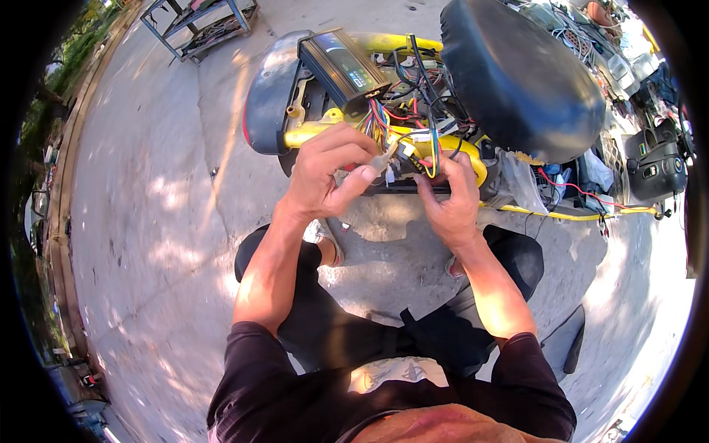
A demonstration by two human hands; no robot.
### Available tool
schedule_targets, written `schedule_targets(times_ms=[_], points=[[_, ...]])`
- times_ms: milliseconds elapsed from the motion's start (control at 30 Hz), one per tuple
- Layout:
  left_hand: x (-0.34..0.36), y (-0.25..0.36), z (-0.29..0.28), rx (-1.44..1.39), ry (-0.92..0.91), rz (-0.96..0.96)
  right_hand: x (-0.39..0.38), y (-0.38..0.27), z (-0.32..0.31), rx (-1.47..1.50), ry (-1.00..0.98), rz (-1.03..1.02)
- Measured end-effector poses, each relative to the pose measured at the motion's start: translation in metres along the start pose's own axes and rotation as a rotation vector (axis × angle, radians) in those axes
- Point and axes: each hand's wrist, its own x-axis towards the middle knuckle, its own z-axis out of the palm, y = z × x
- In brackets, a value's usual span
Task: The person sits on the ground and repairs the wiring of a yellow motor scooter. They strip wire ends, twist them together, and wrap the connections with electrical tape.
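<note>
Left hand (325, 173): pinches a small pale plastic wire connector (384, 159) between thumb and fingers.
Right hand (450, 203): fingers curled on the coloured wire bundle (425, 144).
Place: beside the yellow metal scooter frame (317, 134), below the black rectangular controller box (341, 66).

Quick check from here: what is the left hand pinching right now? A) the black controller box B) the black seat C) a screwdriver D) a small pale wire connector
D: the left hand pinches a small pale connector between thumb and fingers, at the bundle of coloured wires by the yellow frame; the black controller box and the black seat lie beyond it, untouched.
</note>
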Motion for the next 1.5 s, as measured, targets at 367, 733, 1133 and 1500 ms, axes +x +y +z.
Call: schedule_targets(times_ms=[367, 733, 1133, 1500], points=[[0.016, -0.003, 0.011, 0.033, 0.103, -0.056, 0.001, -0.005, 0.002, 0.063, 0.014, 0.048], [0.012, -0.008, 0.012, -0.111, 0.133, -0.125, -0.003, -0.006, 0.007, 0.137, 0.043, 0.099], [0.082, 0.002, 0.000, 0.172, -0.219, -0.442, -0.003, 0.002, 0.005, 0.170, 0.010, 0.060], [0.133, -0.010, -0.002, 0.248, -0.735, -0.577, 0.005, 0.007, -0.002, 0.129, -0.001, -0.057]])
